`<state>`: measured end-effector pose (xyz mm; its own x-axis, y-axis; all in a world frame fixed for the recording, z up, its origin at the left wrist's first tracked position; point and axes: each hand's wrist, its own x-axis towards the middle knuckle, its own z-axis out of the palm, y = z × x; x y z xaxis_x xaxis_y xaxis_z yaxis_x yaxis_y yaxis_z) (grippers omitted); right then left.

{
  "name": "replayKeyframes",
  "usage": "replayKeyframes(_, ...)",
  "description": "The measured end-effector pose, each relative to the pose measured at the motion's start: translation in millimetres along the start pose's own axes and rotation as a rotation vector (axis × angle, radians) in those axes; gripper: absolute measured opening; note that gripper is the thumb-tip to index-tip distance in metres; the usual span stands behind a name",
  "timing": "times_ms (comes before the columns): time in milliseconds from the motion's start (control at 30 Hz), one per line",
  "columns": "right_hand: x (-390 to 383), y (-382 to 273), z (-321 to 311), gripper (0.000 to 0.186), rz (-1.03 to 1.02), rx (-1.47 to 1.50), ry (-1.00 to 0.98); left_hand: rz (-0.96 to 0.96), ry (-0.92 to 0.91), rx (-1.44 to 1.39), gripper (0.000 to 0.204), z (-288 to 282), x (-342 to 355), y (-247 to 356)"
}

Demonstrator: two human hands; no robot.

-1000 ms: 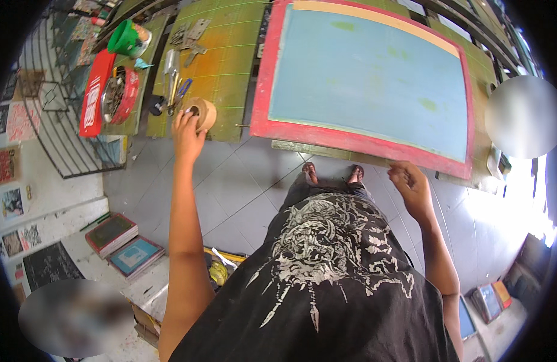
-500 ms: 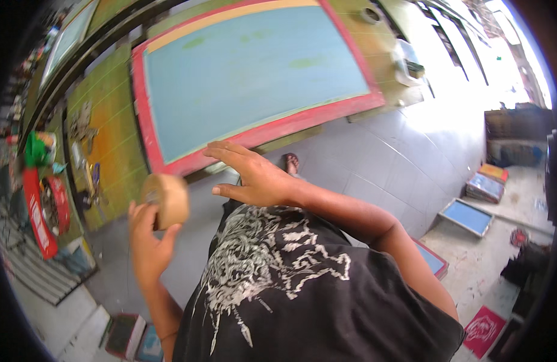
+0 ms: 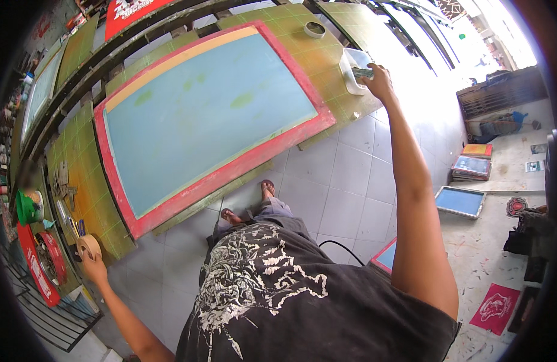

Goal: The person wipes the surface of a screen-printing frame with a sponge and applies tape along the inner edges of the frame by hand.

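Note:
At the near left of the work table, my left hand (image 3: 95, 268) is closed on a roll of tan tape (image 3: 90, 244), low against the table's edge. My right arm stretches far forward to the right. There my right hand (image 3: 380, 83) reaches over a clear plastic tub (image 3: 349, 57), its fingers bent around a dark green sponge (image 3: 360, 73). Between the hands lies a large screen-printing frame (image 3: 227, 181) with red borders, blue mesh and a tan strip along its far side. A few green smudges mark the mesh.
Another roll of tape (image 3: 315, 29) sits near the tub. Cutters and small tools (image 3: 71, 217) lie on the left of the green table, beside a green container (image 3: 28, 208). On the right, a bench (image 3: 471, 235) holds a small blue-meshed screen (image 3: 460, 201) and stacked frames (image 3: 471, 166).
My left hand has moved left and down with the tape roll to the table's edge. My right hand has gone from above the screen's near border out to the tub.

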<state>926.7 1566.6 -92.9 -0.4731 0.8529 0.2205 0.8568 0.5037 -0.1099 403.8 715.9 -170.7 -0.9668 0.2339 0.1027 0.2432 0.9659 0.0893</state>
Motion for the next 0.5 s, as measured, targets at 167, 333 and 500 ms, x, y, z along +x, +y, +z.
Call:
replayKeyframes(167, 51, 7, 35, 0.053, -0.144, -0.338, -0.284, 0.045, -0.029, 0.138, 0.053, 7, -15, 3)
replayKeyframes(333, 72, 20, 50, 0.044, -0.175, -0.481, -0.552, 0.045, 0.063, -0.065, 0.057, 10, -22, 29)
replayKeyframes(500, 74, 26, 23, 0.048, -0.009, -0.037, -0.483, 0.075, 0.146, -0.142, 0.056, 13, -39, 7)
